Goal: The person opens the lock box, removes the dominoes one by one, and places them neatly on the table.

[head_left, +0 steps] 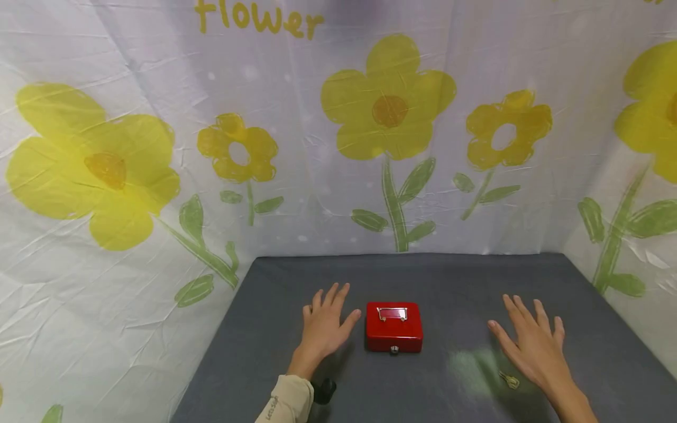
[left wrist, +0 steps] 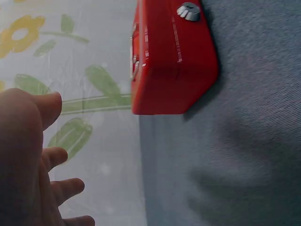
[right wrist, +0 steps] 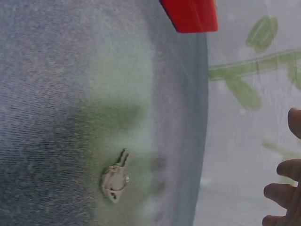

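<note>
A small red metal cash box [head_left: 394, 327] sits on the grey tabletop with its lid down. Its silver handle lies flat on top, and a round silver lock [left wrist: 189, 11] faces the front. To the left of the box, my left hand [head_left: 326, 326] hovers with fingers spread, touching nothing. My right hand [head_left: 534, 346] is held over the right part of the table, fingers spread and holding nothing. Just left of and below that hand, a small bunch of keys [right wrist: 115, 179] on a ring lies on the cloth.
Grey cloth covers the table [head_left: 449, 282]. White fabric walls [head_left: 301, 194] printed with yellow flowers stand behind it and at both sides. A small black object [head_left: 325, 390] shows beside the left cuff. A pale greenish patch of light falls near the keys.
</note>
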The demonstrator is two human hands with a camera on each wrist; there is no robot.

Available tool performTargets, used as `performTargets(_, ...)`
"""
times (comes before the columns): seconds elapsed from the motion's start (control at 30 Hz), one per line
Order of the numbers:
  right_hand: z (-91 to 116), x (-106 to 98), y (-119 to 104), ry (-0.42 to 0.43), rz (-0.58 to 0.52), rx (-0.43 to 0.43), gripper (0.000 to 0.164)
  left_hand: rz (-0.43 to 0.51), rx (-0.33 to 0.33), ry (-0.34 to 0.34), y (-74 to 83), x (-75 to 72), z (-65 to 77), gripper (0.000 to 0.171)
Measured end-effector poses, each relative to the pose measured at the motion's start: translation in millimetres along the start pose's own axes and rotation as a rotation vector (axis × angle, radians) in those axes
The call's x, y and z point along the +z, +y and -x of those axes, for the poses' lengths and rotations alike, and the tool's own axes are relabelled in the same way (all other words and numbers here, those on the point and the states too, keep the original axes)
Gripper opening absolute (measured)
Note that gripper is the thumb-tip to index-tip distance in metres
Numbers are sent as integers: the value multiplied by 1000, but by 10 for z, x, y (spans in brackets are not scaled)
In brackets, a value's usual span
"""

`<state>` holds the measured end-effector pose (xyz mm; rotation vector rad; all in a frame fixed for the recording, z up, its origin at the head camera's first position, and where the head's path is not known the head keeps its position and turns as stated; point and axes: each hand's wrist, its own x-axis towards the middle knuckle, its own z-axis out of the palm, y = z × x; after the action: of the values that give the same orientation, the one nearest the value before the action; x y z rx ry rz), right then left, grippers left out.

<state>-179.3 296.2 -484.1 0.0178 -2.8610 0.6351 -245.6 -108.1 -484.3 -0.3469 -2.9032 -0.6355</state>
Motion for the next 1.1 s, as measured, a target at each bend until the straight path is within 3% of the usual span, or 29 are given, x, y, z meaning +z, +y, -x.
performTargets(0.17, 36, 34, 33, -10, -2, 5, 78, 5, 3, 7, 2, 75, 31, 67)
performTargets(0.43, 97, 52, 80, -51, -8, 29, 72, -2, 25, 94, 18, 204, 48, 57)
performTargets(0.6, 159, 80, 146, -72, 30, 40, 61, 74, 18, 99, 37, 246, 55, 52)
performTargets(0.8, 228, 126, 222, -113, 51, 38, 42, 241, -12, 52, 25, 342, 20, 51)
performTargets(1.1, 361, 196, 330, -208, 38, 63, 30, 368, 22, -136, 17, 492, -48, 77)
